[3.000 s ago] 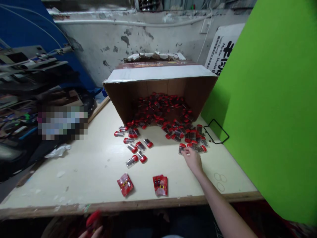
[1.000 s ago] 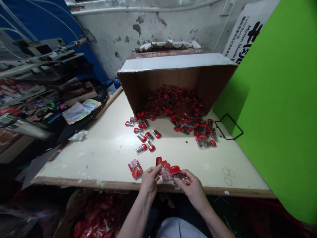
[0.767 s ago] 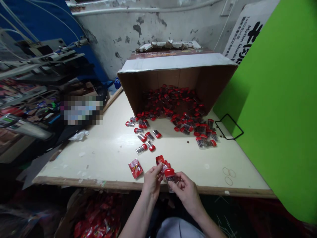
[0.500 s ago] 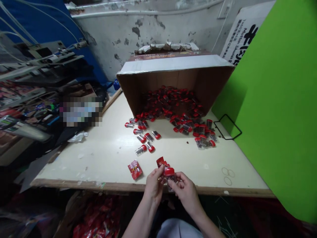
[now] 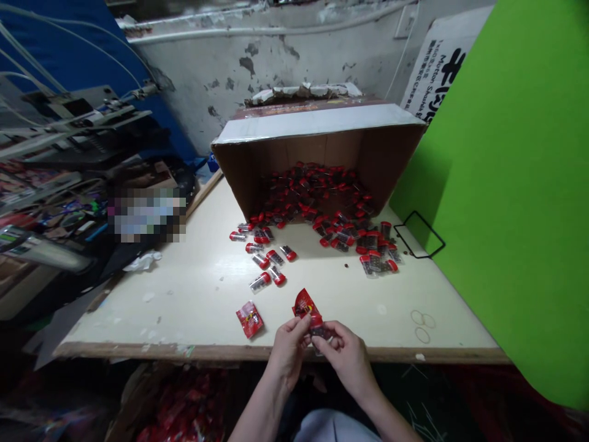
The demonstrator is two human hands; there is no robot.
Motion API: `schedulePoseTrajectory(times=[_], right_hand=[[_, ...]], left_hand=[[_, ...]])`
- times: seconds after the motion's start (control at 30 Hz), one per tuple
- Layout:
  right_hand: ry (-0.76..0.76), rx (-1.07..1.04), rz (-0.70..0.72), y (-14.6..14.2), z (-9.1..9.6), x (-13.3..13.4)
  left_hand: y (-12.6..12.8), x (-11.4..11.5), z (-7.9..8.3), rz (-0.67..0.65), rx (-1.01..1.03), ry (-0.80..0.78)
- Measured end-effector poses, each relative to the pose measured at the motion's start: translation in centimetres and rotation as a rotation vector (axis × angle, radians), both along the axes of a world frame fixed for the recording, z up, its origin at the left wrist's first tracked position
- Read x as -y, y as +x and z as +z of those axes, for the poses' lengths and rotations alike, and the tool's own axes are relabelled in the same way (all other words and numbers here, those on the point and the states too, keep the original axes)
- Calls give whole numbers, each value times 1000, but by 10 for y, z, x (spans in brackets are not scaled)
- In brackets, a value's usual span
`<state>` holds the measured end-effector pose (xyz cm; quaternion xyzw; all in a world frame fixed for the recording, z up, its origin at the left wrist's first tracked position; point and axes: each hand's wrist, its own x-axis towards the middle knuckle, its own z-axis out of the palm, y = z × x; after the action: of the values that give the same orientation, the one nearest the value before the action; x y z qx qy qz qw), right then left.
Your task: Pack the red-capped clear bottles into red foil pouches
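Note:
Close to the table's front edge, my left hand (image 5: 291, 344) and my right hand (image 5: 341, 348) are both closed, with their fingertips nearly meeting. The right fingers grip a small clear bottle (image 5: 321, 332) that has a red cap and dark pieces inside. My left thumb and fingers pinch a red printed packet (image 5: 304, 301) beside the cap. How far the packet and the bottle overlap is partly hidden by the fingers. Left of my hands, another red packet (image 5: 250, 319) lies flat. Several red-capped bottles (image 5: 275, 258) are scattered beyond it.
A cardboard box (image 5: 317, 116) lies on its side, with red-capped bottles spilling from its mouth. A green panel (image 5: 497, 202) borders the right side, near a black wire frame (image 5: 421, 235). Rubber bands (image 5: 422, 325) lie at right. Below the table is a container of red packets (image 5: 184, 405).
The red packet in my hands now stands higher and shows more of its printed face. The bottle has tilted and more of it is covered by my fingers. The view has shifted slightly.

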<state>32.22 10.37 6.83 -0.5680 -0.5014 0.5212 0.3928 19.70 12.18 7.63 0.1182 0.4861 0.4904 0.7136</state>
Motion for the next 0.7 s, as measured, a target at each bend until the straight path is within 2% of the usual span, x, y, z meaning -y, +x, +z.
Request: schedulePoseTrajectory(times=[0.1, 0.2, 0.27, 0.4, 0.47, 0.63, 0.7], right_hand=[[-177, -251, 40, 1, 2, -2], [-232, -318, 62, 1, 4, -6], [-163, -215, 71, 1, 4, -8], [100, 129, 21, -2, 5, -7], [134, 158, 14, -4, 4, -6], [-167, -177, 76, -6, -5, -5], [-203, -207, 67, -7, -7, -4]], left_hand=[[1, 2, 3, -61, 30, 84], [0, 1, 2, -88, -28, 121], [-1, 0, 0, -75, -119, 102], [-2, -2, -4, -27, -231, 61], [-2, -2, -5, -13, -235, 47], [-3, 3, -7, -67, -164, 23], [-3, 5, -8, -85, -159, 25]])
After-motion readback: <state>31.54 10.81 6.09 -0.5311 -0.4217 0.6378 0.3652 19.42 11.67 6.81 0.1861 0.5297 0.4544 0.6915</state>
